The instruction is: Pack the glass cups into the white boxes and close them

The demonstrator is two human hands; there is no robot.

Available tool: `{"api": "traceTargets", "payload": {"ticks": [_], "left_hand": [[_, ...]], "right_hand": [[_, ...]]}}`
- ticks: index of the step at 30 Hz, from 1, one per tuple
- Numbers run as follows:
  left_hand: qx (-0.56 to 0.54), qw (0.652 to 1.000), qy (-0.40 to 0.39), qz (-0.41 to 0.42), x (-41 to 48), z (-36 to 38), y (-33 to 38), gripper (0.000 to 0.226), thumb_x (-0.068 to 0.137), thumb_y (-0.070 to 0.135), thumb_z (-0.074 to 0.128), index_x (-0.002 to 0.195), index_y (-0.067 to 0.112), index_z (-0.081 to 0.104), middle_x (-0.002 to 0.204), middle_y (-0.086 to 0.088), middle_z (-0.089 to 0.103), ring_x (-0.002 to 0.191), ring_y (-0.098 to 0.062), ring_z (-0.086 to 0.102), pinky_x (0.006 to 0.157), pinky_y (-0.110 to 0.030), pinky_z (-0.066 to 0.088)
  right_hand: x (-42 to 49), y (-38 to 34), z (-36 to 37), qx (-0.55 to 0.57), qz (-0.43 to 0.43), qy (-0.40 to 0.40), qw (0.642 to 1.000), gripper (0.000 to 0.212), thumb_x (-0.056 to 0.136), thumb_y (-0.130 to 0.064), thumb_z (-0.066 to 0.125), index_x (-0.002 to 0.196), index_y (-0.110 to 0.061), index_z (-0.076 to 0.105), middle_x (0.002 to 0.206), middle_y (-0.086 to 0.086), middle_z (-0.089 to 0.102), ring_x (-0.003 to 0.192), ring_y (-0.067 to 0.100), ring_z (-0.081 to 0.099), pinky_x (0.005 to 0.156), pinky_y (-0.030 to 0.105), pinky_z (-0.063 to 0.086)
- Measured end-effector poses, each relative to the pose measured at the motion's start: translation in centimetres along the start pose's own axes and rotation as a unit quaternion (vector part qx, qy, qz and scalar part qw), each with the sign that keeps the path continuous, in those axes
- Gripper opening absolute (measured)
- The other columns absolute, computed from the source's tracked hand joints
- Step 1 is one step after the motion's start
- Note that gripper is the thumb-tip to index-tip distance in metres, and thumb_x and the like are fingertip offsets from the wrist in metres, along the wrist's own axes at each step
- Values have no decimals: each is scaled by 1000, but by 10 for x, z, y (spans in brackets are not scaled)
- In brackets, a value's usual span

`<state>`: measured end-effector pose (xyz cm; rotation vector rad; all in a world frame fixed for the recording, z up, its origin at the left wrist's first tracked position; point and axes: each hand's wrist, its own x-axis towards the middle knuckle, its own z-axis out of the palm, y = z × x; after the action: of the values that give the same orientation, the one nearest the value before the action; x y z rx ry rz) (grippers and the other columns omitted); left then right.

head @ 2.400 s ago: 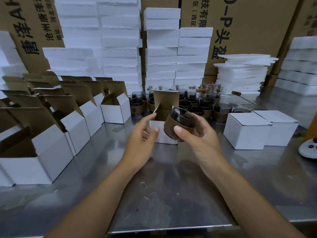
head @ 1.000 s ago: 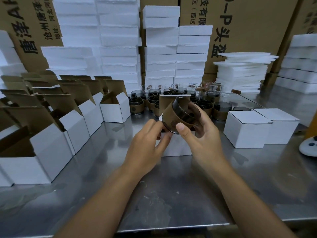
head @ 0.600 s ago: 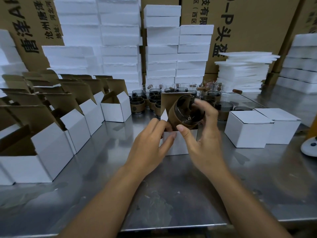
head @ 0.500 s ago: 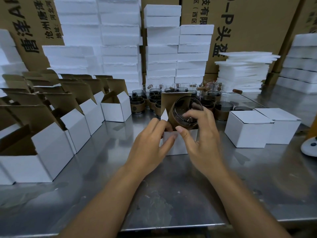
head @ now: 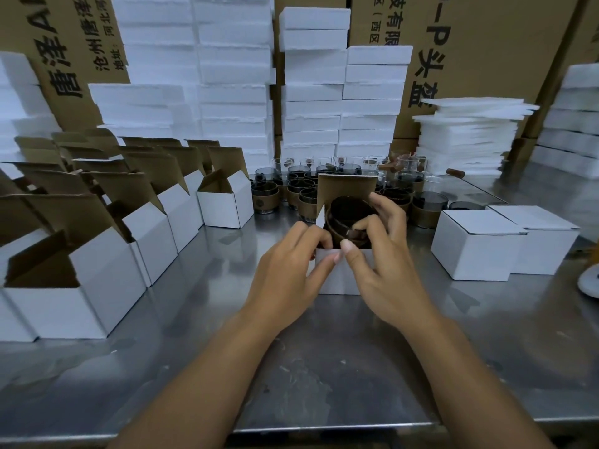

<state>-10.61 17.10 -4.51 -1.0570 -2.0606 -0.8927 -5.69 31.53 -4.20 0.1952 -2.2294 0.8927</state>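
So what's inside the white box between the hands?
A brown-sleeved dark glass cup, partly in, held by the right hand. The left hand holds the white cardboard box. Its bottom is hidden.

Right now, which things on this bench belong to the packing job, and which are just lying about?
Job: glass cup in right hand; open white box held by left hand; waiting cups; spare open boxes; closed boxes.
Idle: foam stacks; brown cartons; white object.
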Motion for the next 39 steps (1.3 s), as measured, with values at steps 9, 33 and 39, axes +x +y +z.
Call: {"api": "traceTargets", "payload": {"ticks": [9,33,39], "left_hand": [[7,1000,11,16,-1,-1,2,14,88,27,58,93,14,59,82,9,44,68,-5,40,57,-19,36],[-162,970,-40,-179,1,1,-1,11,94,42,43,86,44,51,105,20,45,98,11,46,70,-11,34],[-268,941,-20,-206,4,0,-2,32,92,20,56,107,41,37,118,14,45,102,13,48,84,-9,40]], "right_hand": [[-3,5,0,-89,-32,-23,995,41,97,-46,30,83,-24,61,154,-7,21,141,10,17,111,45,25],[14,-6,-4,320,279,41,905,56,81,3,52,123,-35,57,101,8,62,92,15,58,83,25,46],[11,-4,-2,335,253,48,906,31,90,-1,54,80,-28,62,91,-6,64,81,8,58,56,14,44]]}}
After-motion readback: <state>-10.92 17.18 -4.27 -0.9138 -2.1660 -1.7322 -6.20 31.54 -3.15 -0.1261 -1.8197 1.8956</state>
